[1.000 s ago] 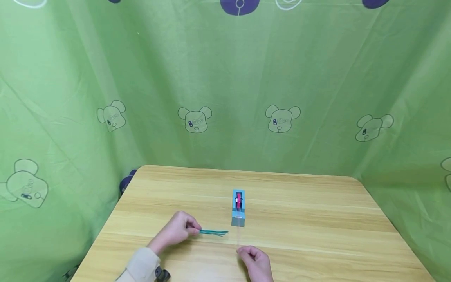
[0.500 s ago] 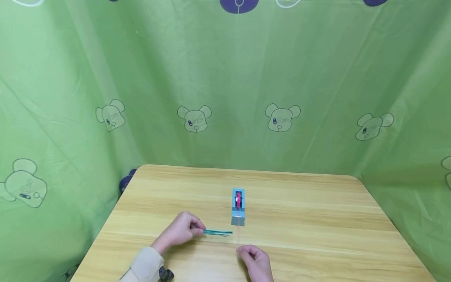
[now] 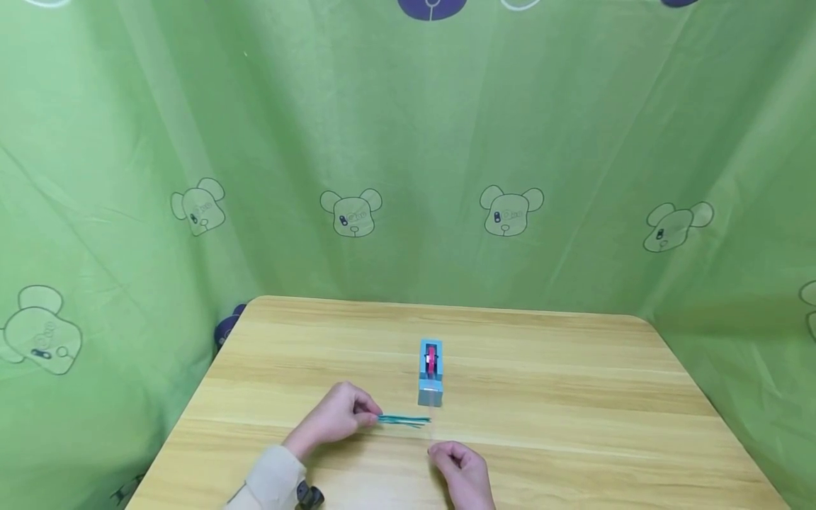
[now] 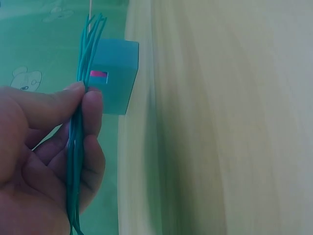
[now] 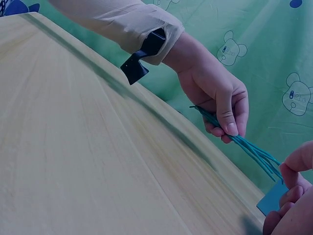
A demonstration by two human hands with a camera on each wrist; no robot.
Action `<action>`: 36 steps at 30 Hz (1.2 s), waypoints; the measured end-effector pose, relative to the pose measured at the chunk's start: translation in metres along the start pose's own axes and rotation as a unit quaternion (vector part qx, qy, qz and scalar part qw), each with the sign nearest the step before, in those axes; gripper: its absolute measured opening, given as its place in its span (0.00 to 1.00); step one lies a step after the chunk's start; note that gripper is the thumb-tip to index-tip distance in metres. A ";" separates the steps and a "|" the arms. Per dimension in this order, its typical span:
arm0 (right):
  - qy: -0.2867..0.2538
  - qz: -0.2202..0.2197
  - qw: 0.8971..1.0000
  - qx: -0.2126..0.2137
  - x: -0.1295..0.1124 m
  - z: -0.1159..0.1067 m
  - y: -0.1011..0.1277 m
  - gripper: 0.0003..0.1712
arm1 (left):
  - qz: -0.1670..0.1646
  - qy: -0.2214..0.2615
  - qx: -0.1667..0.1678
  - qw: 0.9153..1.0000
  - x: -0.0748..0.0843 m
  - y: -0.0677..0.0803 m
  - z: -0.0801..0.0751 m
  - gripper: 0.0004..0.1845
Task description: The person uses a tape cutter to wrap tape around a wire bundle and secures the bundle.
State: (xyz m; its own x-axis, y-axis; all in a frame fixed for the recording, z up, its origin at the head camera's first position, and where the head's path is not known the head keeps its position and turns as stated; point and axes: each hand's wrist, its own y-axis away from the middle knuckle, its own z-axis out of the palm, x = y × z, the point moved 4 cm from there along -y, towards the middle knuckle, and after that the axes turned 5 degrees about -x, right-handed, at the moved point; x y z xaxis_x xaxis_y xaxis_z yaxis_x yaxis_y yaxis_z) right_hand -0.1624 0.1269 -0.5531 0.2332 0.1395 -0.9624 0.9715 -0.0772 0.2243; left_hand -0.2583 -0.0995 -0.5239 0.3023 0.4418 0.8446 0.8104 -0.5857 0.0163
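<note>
Since the earlier head frames, the left hand [image 3: 338,418] has slid a little to the right along the tabletop [image 3: 574,397], carrying the bundle of teal strands [image 3: 404,421] so that its tips now reach just below the front of the blue tape dispenser [image 3: 431,373]. From the head view, the left hand pinches one end of the strands, which lie level and point right. The right hand [image 3: 460,469] sits near the front edge of the tabletop, fingers curled and drawn together at the tips; a faint clear strip seems to run from the dispenser toward it, but I cannot tell whether the hand has hold of it. A green curtain with bear prints [image 3: 408,163] hangs behind.

From the left wrist view, the left hand [image 4: 44,156] grips the teal strands [image 4: 80,112] between thumb and curled fingers, and the strands run past the blue dispenser [image 4: 115,76], whose pink roll shows through a small window.

From the right wrist view, the left hand [image 5: 215,100], in a beige sleeve [image 5: 122,22], pinches the strands [image 5: 249,149], whose free ends fan out near the right hand's fingertips [image 5: 296,169]. A corner of the blue dispenser [image 5: 271,199] shows beside those curled fingers.
</note>
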 end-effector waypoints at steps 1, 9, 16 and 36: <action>-0.002 0.000 1.000 -0.001 0.000 0.000 0.000 0.10 | -0.001 0.000 0.000 1.000 0.000 0.000 0.001 0.04; 0.004 0.006 1.000 -0.001 0.002 0.000 -0.001 0.10 | -0.010 0.002 0.001 1.000 0.002 -0.003 0.005 0.04; -0.003 0.005 1.000 0.005 0.002 0.000 -0.001 0.09 | -0.006 0.005 0.003 1.000 0.003 -0.005 0.009 0.04; -0.015 -0.002 1.000 0.001 -0.001 0.000 0.001 0.09 | -0.008 0.008 -0.001 1.000 0.004 -0.009 0.015 0.03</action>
State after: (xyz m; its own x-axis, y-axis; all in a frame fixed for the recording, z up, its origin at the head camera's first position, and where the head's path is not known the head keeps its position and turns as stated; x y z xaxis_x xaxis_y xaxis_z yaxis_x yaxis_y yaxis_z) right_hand -0.1615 0.1264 -0.5516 0.2287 0.1104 -0.9672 0.9721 -0.0788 0.2208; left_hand -0.2565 -0.0826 -0.5286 0.2806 0.4409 0.8526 0.8141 -0.5799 0.0319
